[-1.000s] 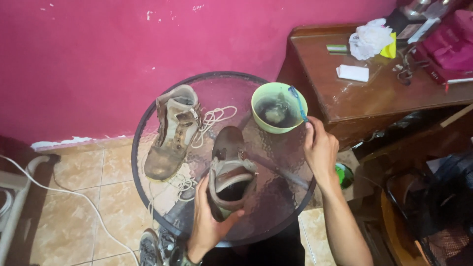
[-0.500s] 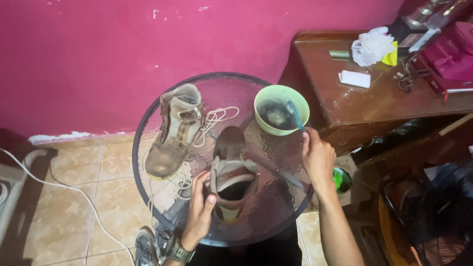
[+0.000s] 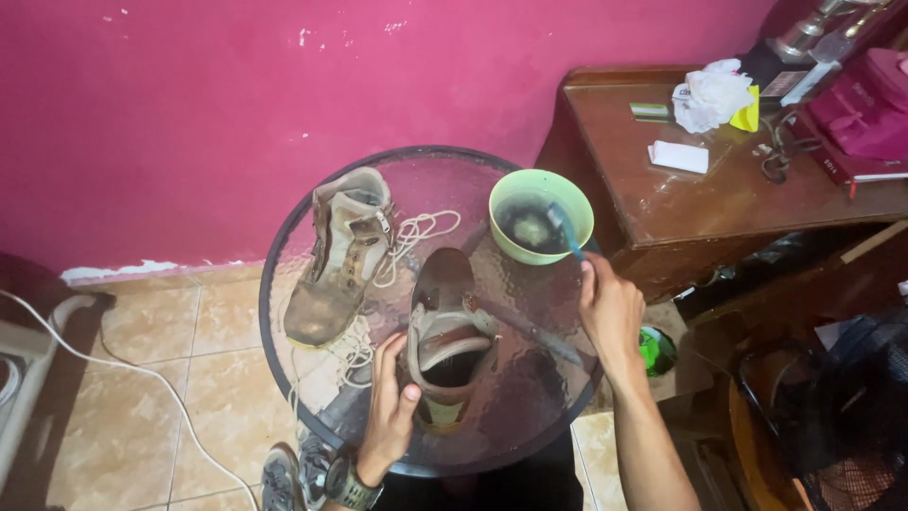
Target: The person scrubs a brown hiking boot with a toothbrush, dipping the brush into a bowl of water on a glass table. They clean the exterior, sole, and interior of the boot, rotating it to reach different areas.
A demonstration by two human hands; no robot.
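Observation:
On a round glass table, my left hand grips the side of a worn brown boot whose opening faces me. My right hand holds a blue toothbrush with its head dipped into a green bowl of dark liquid. A second brown boot lies to the left, beside loose white laces.
A dark wooden desk stands at the right with crumpled white cloth, a small white card and a magenta bag. A pink wall is behind. A white cable crosses the tiled floor. A green object lies under the table.
My right hand has lifted toward the bowl and set the toothbrush in the liquid. My left hand has kept its hold on the near boot.

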